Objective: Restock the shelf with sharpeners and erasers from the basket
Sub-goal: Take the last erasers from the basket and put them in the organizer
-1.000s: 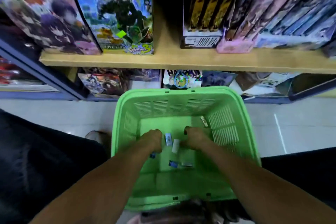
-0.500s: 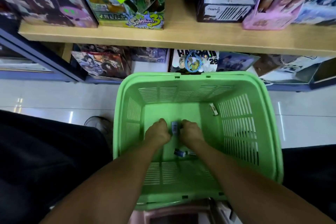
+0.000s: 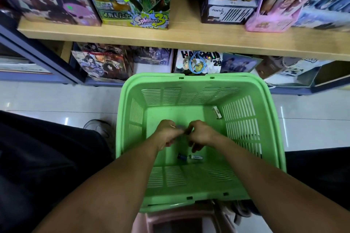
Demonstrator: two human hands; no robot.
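Since a second ago I've brought my left hand (image 3: 167, 134) and right hand (image 3: 201, 134) together in the basket (image 3: 246, 119), both pinching small blurred pieces; two erasers (image 3: 189, 157) lie below.

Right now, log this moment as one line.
hands: left and right together, gripping small items | place: inside basket | loose: three small items on basket floor | shelf: not reached

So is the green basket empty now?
Not empty. The green basket holds a white piece by its right wall and two small pieces below both hands, left and right.
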